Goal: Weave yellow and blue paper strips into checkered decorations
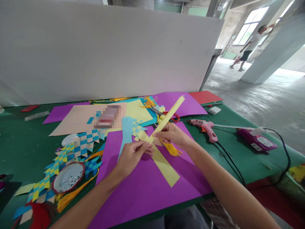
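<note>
A pale yellow paper strip is pinched in both my hands over a purple sheet. My left hand grips its lower end between thumb and fingers. Just up the strip, my right hand holds it, and the free end points up to the right. Beneath my hands more yellow strips lie on the purple sheet. Light blue strips rest beyond my left hand. A yellow object with a wavy edge, partly hidden, lies under my right hand.
A pink glue gun with a cord lies at right, near a purple box. Red-handled scissors lie behind. Checkered woven paper pieces, a round dish and a yellow tassel are at left. A person stands far off.
</note>
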Demonstrator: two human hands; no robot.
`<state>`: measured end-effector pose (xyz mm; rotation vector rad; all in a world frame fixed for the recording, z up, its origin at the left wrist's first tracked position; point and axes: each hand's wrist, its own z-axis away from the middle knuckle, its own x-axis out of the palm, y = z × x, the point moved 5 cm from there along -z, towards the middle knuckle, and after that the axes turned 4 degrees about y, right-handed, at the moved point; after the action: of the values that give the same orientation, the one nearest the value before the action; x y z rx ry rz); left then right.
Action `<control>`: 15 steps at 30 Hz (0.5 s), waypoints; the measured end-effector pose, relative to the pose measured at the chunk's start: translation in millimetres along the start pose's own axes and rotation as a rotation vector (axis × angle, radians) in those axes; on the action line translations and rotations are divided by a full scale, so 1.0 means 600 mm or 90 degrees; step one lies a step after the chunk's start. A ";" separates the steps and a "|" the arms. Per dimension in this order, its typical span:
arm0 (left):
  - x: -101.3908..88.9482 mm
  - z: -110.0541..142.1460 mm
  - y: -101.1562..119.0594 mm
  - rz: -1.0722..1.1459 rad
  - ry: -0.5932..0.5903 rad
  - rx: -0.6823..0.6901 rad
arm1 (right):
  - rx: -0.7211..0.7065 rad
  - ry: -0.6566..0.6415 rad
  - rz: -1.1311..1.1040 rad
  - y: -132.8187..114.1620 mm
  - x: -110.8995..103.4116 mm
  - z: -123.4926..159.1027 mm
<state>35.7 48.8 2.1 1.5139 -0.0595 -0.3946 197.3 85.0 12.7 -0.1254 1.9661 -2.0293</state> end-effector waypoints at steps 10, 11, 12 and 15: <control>0.002 0.000 -0.003 0.006 -0.014 -0.002 | -0.003 -0.003 -0.038 -0.003 0.006 0.005; 0.002 -0.001 -0.003 0.000 -0.013 -0.002 | -0.002 -0.006 -0.043 -0.003 0.007 0.005; 0.002 -0.002 -0.003 -0.007 -0.013 -0.004 | -0.002 -0.009 -0.048 -0.003 0.009 0.005; 0.002 -0.003 -0.003 -0.023 -0.011 -0.015 | -0.002 -0.011 -0.047 -0.002 0.011 0.005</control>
<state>37.2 50.0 -0.2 1.4900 -0.0404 -0.4356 191.9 80.3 13.4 -0.2200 1.9823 -2.0634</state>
